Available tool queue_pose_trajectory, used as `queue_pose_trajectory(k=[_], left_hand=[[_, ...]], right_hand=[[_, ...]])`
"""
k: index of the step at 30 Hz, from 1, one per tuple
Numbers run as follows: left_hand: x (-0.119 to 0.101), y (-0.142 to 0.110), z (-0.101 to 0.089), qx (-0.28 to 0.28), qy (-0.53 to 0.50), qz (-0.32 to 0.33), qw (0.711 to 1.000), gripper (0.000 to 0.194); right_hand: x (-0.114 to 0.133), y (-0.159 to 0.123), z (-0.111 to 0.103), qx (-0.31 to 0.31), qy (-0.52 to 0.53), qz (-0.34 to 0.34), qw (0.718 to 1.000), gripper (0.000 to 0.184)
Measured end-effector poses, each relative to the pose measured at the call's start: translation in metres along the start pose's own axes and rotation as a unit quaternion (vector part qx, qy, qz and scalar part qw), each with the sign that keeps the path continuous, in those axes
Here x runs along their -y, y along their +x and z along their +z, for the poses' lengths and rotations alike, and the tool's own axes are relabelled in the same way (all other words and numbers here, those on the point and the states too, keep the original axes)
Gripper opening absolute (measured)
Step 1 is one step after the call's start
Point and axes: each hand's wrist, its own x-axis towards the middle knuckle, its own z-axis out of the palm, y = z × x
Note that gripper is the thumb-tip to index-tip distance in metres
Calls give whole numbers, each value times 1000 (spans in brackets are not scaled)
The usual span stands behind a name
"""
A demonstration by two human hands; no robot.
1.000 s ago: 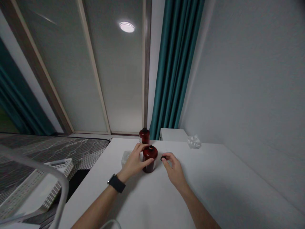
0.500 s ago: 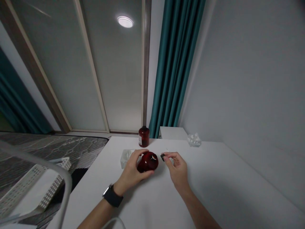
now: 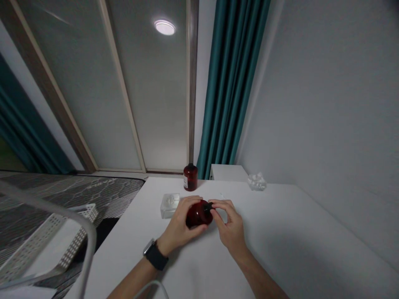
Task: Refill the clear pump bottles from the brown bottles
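Clock centred on the held bottle, 12 pointing away from the wearer; all entries logged from my head feed.

Item: red-brown bottle (image 3: pixel 197 214), one, glossy, tilted over, neck toward 2 to 3 o'clock; located above the near-middle of the white desk (image 3: pixel 280 241). I cannot tell whether its base touches the surface.

Item: black cap (image 3: pixel 208 207), one, at the bottle's neck; I cannot tell how far it is seated.

Left hand (image 3: pixel 181 225): curved around the bottle's body from 8 o'clock, thumb on the near side, fingers on the far side. Dark watch (image 3: pixel 156 255) on the wrist.

Right hand (image 3: pixel 232 229): at 4 o'clock, thumb and fingertips pinching the cap.

Item: second bottle (image 3: pixel 190 177), matching colour, upright, pale label, dark top, just short of 12 o'clock on the far edge.

Item: clear box (image 3: pixel 168 205), at 9 to 10 o'clock, near the left hand.

Item: crumpled clear plastic (image 3: pixel 257 182), at 2 o'clock.

Item: white perforated basket (image 3: pixel 70 251), beyond the desk, nearly 9 o'clock.
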Motion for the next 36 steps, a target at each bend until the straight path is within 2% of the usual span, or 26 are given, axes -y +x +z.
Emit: queue_pose_trajectory(k=[7, 15, 21, 30, 36], left_hand=[[10, -4, 7, 11, -14, -26, 1000, 61], [9, -4, 8, 13, -1, 7, 1000, 65], [8, -5, 7, -9, 7, 26, 1000, 65], [9, -3, 5, -14, 1, 46, 999, 65], [8, -3, 3, -5, 23, 57, 998, 67]], right_hand=[[0, 3, -3, 38, -41, -51, 997, 19], [6, 2, -8, 38, -55, -102, 993, 26], [6, 1, -6, 11, -60, -86, 994, 24], [9, 2, -4, 32, -57, -116, 991, 29], [9, 0, -3, 42, -56, -103, 992, 26]])
